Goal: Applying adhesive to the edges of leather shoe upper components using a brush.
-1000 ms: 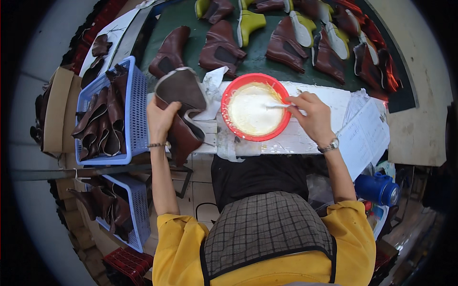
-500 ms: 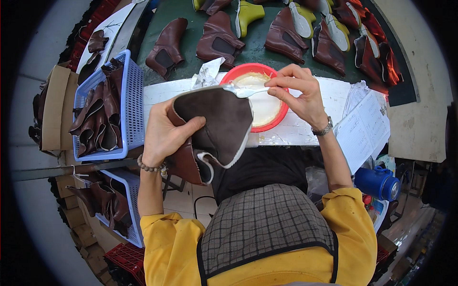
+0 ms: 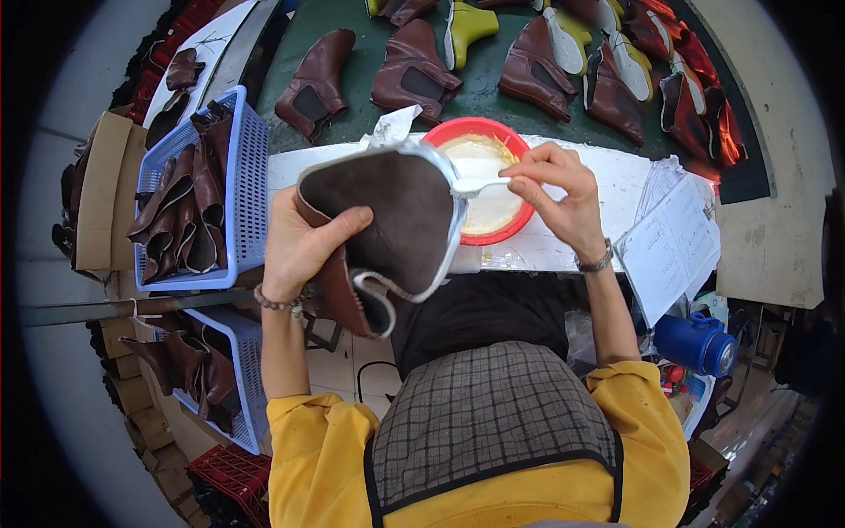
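A brown leather boot upper [image 3: 400, 211], its dark inner side facing up, is gripped along its left part by my left hand [image 3: 304, 238], thumb pressed on the inside. A wet white band runs along its upper and right edge. In my right hand [image 3: 563, 194] is a small white brush [image 3: 480, 185], pinched by the handle between thumb and fingers. The brush head meets the coated right edge of the upper. Just behind stands a red bowl [image 3: 521, 220] containing creamy white liquid [image 3: 488, 216], partly hidden by the upper and brush.
Several brown boots [image 3: 414, 70] and lime-green shoe lasts [image 3: 471, 33] lie on the green table [image 3: 361, 66]. Blue baskets [image 3: 249, 167] of leather pieces stand left. Right are written sheets [image 3: 660, 242] and a blue flask [image 3: 695, 343]. Crumpled white paper [image 3: 392, 126] lies near the bowl.
The brush has moved down along the edge of the upper, and the white coating now reaches farther down its right side. The upper has tilted and shifted slightly left.
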Tool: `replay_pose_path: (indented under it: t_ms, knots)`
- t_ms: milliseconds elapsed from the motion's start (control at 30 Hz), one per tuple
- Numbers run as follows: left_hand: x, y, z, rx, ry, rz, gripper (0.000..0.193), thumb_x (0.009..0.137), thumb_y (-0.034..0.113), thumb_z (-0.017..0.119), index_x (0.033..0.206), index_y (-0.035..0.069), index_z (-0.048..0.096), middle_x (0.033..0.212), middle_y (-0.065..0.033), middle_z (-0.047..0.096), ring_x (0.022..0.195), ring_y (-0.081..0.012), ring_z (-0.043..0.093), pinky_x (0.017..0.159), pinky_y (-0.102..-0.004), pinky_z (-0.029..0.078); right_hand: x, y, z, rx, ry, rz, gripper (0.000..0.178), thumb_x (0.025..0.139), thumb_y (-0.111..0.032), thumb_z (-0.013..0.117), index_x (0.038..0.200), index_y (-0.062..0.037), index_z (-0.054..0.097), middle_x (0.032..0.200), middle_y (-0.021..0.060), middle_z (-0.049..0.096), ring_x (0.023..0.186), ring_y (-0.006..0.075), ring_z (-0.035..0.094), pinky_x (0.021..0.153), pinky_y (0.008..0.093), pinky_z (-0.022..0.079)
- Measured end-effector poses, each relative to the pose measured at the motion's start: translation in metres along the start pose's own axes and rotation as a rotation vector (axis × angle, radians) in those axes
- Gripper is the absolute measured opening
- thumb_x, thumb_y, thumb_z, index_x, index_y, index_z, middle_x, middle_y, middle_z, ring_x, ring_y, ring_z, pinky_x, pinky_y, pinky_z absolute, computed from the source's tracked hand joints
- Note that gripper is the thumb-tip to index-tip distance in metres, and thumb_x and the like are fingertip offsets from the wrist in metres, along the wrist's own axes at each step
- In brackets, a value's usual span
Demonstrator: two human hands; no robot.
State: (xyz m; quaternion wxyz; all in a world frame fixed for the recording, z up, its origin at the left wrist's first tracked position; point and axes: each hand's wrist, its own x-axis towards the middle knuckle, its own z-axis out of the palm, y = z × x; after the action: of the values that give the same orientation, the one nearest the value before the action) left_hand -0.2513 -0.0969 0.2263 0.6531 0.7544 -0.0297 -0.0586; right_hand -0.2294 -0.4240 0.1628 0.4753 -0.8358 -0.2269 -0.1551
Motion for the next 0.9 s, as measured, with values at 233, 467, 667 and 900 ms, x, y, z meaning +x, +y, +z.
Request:
replay_pose_path:
  t_ms: [233, 467, 667, 900]
  knots:
    - [0.007, -0.004, -0.015, 0.238, -0.401, -0.331, 0.042, 0.076, 0.0, 0.084, 0.115, -0.003, 0.07, 0.102, -0.005, 0.074, 0.086, -0.0093, 0.066, 0.075, -0.0245, 0.054, 0.043, 0.002, 0.008, 0.106, -0.192, -0.188, 0.015, 0.084, -0.013, 0.081, 0.098, -0.0069, 0.081, 0.09, 0.0033, 0.067, 0.088, 0.0151, 0.062, 0.079, 0.0317, 0.045]
    - [0.028, -0.048, -0.029, 0.346, -0.008, 0.062, 0.059, 0.083, 0.008, 0.074, 0.137, -0.007, 0.054, 0.123, -0.0172, 0.069, 0.113, -0.0216, 0.066, 0.1, -0.034, 0.05, 0.015, 0.026, -0.012, -0.296, -0.152, 0.1, 0.014, 0.087, -0.013, 0.075, 0.1, -0.0082, 0.079, 0.089, 0.0062, 0.067, 0.083, 0.0194, 0.065, 0.071, 0.034, 0.052]
    - [0.013, -0.115, -0.037, 0.719, 0.068, 0.143, 0.133, 0.064, 0.034, 0.095, 0.162, 0.001, 0.012, 0.151, -0.027, 0.045, 0.136, -0.0393, 0.049, 0.111, -0.0463, 0.041, -0.007, 0.031, 0.009, -0.743, -0.221, 0.01, 0.009, 0.081, -0.018, 0.075, 0.085, -0.0103, 0.077, 0.087, 0.0043, 0.065, 0.086, 0.0256, 0.064, 0.07, 0.0419, 0.053]
    - [-0.024, -0.138, -0.032, 0.981, 0.014, 0.118, 0.143, 0.053, 0.017, 0.094, 0.164, 0.011, 0.004, 0.158, -0.0274, 0.028, 0.135, -0.0498, 0.042, 0.108, -0.0575, 0.04, -0.012, 0.032, -0.003, -0.458, -0.011, 0.191, 0.014, 0.084, -0.017, 0.077, 0.097, -0.0111, 0.078, 0.086, 0.0046, 0.067, 0.083, 0.0231, 0.068, 0.067, 0.0362, 0.053]
